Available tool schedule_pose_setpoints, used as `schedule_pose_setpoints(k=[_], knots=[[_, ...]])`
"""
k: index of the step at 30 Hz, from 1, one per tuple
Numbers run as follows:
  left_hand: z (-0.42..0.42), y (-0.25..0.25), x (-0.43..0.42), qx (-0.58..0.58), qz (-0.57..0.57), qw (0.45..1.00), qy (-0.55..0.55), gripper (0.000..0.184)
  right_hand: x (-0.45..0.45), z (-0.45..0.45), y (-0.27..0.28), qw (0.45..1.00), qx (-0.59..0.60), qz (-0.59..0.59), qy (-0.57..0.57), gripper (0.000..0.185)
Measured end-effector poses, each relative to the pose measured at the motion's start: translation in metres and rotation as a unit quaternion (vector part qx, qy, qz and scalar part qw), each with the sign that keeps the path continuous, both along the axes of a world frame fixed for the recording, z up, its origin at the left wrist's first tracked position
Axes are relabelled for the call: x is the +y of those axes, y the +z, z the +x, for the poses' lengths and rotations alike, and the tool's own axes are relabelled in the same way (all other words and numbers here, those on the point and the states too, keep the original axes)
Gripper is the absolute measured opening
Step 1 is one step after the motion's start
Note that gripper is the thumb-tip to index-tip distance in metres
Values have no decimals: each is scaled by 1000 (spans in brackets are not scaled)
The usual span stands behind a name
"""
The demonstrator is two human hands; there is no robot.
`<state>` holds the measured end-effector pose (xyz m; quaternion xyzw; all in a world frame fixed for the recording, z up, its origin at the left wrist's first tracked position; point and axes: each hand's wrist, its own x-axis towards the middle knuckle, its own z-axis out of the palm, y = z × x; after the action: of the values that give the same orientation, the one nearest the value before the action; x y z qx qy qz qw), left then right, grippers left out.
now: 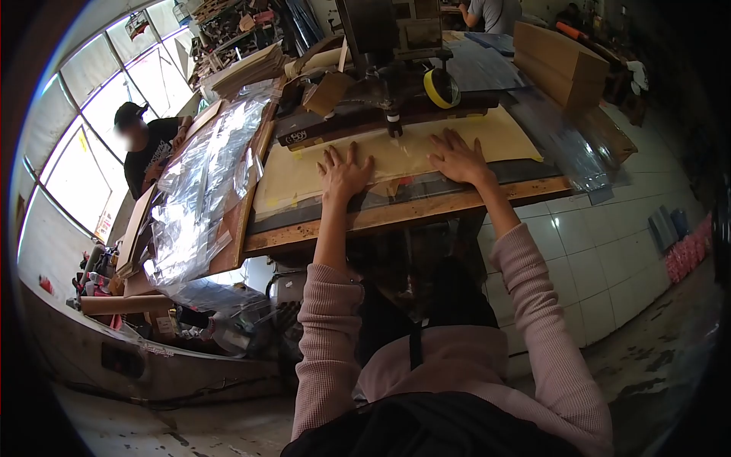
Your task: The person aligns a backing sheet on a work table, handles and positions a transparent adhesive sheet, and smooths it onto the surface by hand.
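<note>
A long pale-yellow sheet (403, 158) lies across a dark work surface (457, 190) with a wooden front edge (426, 206). My left hand (346, 174) rests on the sheet's left half, fingers spread. On the right half lies my right hand (458, 158), its fingers also spread and flat. Neither hand grips anything. Between and beyond them, a machine's vertical rod (393, 118) with a pale tip comes down close to the sheet; whether it touches is unclear. Behind it runs a dark bar (320, 132) with white lettering.
Clear plastic sheets (202, 190) cover the left side table, with a person (148, 148) in a black cap beside it. A yellow tape roll (442, 88) hangs on the machine. A cardboard box (560, 65) stands back right, near more plastic sheeting (579, 148).
</note>
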<state>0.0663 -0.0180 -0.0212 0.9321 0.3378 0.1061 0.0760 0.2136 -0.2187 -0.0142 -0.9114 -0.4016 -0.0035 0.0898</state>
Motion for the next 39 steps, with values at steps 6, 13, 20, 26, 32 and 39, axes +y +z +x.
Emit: schedule_pose_setpoints(k=[6,13,20,26,32,39], knots=[[7,2,1,9,-5,1000,7,72,8,12,5,999,31,-23,5,63],[14,0,3,5,-6,1000,11,73,18,25,7,999,31,-38,16,62],[10,-4,6,-5,-10,1000,-7,73,11,14,6,1000,19,-18,3,62],[-6,-1,-1,1,-3,1000,-24,73,-2,-2,-5,1000,-5,8,-9,60],[-14,-3,-3,-1,4,999,-31,73,-8,-12,-4,1000,-9,23,-7,60],[-22,-2,-10,-14,11,999,-30,71,-15,-21,-12,997,-42,59,-11,57]])
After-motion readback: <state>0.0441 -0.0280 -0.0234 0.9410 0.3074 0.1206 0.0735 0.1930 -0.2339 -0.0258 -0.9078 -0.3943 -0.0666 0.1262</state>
